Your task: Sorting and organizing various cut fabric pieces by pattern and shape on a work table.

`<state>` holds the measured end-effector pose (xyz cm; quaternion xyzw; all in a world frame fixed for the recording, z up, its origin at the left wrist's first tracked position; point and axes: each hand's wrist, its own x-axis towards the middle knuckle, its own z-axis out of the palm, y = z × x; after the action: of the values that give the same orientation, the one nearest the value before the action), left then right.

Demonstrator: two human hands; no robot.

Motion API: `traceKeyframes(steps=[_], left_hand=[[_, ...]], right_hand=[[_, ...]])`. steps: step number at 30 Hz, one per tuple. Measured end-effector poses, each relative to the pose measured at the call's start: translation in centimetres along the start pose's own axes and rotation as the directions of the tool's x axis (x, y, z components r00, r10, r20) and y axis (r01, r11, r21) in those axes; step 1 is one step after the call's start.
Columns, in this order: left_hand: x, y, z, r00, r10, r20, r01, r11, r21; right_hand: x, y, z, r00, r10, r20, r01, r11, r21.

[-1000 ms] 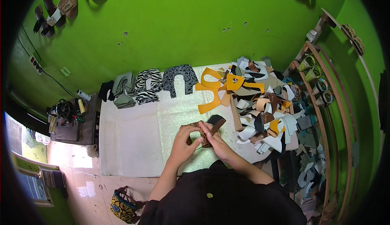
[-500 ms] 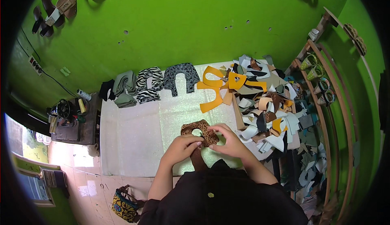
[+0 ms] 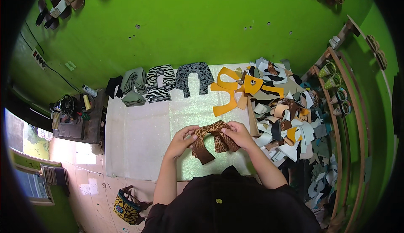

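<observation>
Over the near part of the table, I hold an arch-shaped stack of leopard-print shoe upper pieces between both hands. My left hand pinches its left side with thumb and fingers. My right hand is closed on the upper right side, thumb on top. The arch's opening faces me, and its left leg shows a plain dark brown end. How many layers lie in the stack I cannot tell.
Along the back stand piles of grey-green, zebra-print and dark patterned pieces. Yellow cut pieces lie beside a heap of scraps at right. A sewing machine stands left, a wooden rack right.
The leopard-print pieces have turned and spread, with the brown end swung up off the table edge. My hands have moved apart to opposite sides of them. The view has shifted slightly.
</observation>
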<state>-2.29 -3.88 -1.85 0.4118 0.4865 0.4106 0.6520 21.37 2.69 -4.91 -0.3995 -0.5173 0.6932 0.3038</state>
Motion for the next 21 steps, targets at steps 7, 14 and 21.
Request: traceKeyframes(steps=[7, 14, 21], left_hand=[[4.8, -9.0, -0.3, 0.828, 0.127, -0.546, -0.05, 0.987, 0.154], [5.1, -11.3, 1.5, 0.677, 0.471, -0.566, 0.072, 0.723, 0.688], [4.2, -11.2, 3.1, 0.651, 0.523, -0.55, 0.118, 0.645, 0.755]], right_hand=[[2.8, 8.5, 1.0, 0.956, -0.122, -0.266, -0.015, 0.887, -0.461], [2.9, 9.7, 1.7, 0.908, -0.226, -0.352, -0.105, 0.692, -0.714], [1.8, 8.3, 3.2, 0.849, -0.38, -0.366, -0.186, 0.433, -0.882]])
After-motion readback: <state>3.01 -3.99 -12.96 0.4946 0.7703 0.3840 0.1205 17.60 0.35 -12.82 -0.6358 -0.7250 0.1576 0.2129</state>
